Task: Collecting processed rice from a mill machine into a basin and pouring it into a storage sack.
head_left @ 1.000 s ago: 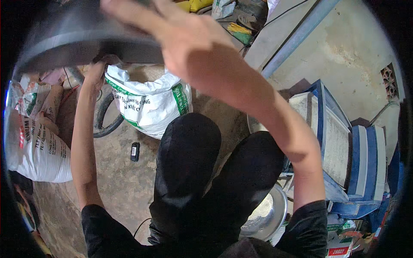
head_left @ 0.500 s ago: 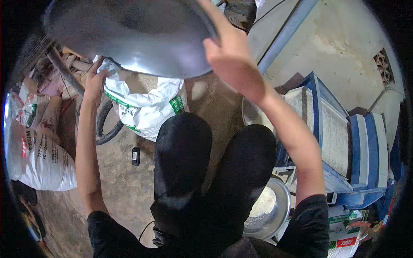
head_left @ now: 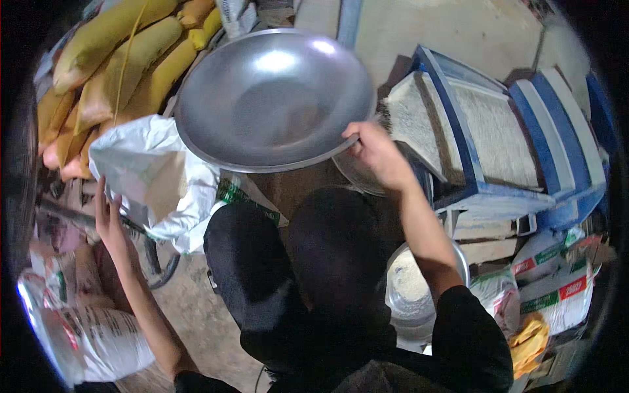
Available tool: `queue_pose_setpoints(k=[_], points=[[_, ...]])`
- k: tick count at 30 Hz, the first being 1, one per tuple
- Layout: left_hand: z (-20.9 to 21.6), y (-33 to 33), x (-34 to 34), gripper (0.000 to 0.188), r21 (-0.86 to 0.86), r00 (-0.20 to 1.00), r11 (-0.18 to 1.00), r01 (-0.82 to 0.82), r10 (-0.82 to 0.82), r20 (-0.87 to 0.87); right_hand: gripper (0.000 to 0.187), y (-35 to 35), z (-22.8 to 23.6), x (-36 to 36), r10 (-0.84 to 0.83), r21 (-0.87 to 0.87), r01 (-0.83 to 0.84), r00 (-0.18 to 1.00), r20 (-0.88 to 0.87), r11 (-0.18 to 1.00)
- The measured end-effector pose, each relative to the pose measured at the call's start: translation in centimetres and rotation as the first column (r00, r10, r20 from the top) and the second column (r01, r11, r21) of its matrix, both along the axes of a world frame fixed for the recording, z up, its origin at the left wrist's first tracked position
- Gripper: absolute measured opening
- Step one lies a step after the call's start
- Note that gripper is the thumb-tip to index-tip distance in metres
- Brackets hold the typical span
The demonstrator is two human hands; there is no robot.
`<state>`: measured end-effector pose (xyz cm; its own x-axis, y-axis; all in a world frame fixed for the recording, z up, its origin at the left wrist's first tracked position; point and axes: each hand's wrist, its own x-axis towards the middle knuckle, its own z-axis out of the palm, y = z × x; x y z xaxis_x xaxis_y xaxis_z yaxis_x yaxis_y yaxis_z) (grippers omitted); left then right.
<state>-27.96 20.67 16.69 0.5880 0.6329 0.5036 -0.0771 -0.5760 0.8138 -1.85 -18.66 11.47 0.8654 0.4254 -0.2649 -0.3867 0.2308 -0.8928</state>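
Observation:
My right hand (head_left: pixel 379 154) grips the near right rim of a wide, shallow metal basin (head_left: pixel 268 111). The shiny inside of the basin faces me, with nothing visible in it. It hangs in front of my knees, beside and partly over an open white sack (head_left: pixel 136 152). Pale tan powdery or grainy stuff (head_left: pixel 165 187) shows inside the sack's mouth. At the sack's left edge, my left hand (head_left: pixel 110 219) has its fingers stretched out and apart, against or just beside the plastic; actual contact is hard to judge.
Yellow filled sacks (head_left: pixel 141 65) are piled at the far left. A blue-framed machine (head_left: pixel 458 124) with pale, dusty panels stands on the right. Beside my right leg sits a metal bowl (head_left: pixel 414 311) with pale powder. White sacks lie at lower left (head_left: pixel 105 340) and lower right (head_left: pixel 557 295).
The basin has come down and rightward from above the sack, in my right hand. My left hand's fingers have straightened from their grip on the sack's rim. My view has shifted as well.

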Motion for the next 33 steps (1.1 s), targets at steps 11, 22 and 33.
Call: queue_pose_setpoints(k=[11,22,33], points=[[-0.6,-18.7,2.7,0.05,0.271,0.995,0.959,0.09,-0.074,-0.068,0.02,3.5,-8.5,-5.0,-0.245,0.091,0.23,0.946,0.212,0.969],[-1.8,-20.6,3.7,0.018,0.299,0.992,0.952,0.059,-0.024,-0.121,0.004,6.2,-12.1,-4.2,0.028,0.338,0.219,0.802,-0.596,0.915],[-2.2,-19.2,0.9,0.021,0.548,0.997,0.833,-0.078,0.057,0.056,0.008,6.9,-11.6,-5.2,0.155,0.476,0.237,0.747,-0.647,0.847]])
